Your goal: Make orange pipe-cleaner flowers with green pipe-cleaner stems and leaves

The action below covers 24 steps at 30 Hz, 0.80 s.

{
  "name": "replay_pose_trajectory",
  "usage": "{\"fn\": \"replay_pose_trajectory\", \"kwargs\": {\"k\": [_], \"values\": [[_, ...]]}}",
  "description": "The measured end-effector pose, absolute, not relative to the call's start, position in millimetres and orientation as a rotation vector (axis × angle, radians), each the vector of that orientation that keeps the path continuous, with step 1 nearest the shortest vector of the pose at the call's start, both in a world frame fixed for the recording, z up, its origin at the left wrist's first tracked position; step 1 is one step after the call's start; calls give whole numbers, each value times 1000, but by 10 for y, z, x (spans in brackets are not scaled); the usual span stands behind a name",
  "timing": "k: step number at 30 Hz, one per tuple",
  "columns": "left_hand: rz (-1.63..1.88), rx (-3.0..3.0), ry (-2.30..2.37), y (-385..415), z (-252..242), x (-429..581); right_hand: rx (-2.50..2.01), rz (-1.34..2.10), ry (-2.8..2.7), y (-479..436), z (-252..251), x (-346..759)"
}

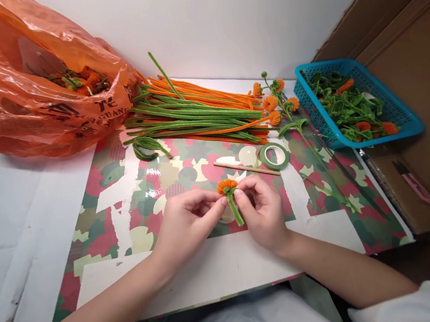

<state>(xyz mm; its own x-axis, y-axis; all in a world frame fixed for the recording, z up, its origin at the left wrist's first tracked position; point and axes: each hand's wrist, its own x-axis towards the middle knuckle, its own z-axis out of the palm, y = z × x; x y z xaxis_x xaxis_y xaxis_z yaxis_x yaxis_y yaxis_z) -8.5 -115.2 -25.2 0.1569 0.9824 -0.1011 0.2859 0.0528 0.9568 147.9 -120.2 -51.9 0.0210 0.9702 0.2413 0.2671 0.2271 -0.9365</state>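
Between my two hands is a small orange pipe-cleaner flower [226,185] with a short green stem pointing down toward me. My left hand [191,218] pinches it from the left with thumb and forefinger, just under the orange head. From the other side, my right hand [260,210] closes its thumb and fingers on the green part at the flower's base. Just beyond the hands lie a thin brown stick [246,168] and a roll of green floral tape [265,158].
Orange and green pipe cleaners [199,112] lie in a bundle at the back. Finished orange flowers [270,103] on stems rest to their right. An orange plastic bag [50,115] stands back left, a blue basket [383,136] of green pieces back right. A pink cutter [414,182] lies far right.
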Motion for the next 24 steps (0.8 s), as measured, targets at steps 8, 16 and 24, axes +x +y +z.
{"fn": "replay_pose_trajectory", "kwargs": {"k": [8,16,24], "values": [[890,1346,1313,-1131,-261,-87,-1242,741,-1578,-1186,-537,1459],[820,1281,1308,-1102,-245,-122,-1253,642,-1848,-1139,-528,1510],[710,1425,1330,-1062,-221,-158,-1167,640,-2084,-1084,-521,1558]]}}
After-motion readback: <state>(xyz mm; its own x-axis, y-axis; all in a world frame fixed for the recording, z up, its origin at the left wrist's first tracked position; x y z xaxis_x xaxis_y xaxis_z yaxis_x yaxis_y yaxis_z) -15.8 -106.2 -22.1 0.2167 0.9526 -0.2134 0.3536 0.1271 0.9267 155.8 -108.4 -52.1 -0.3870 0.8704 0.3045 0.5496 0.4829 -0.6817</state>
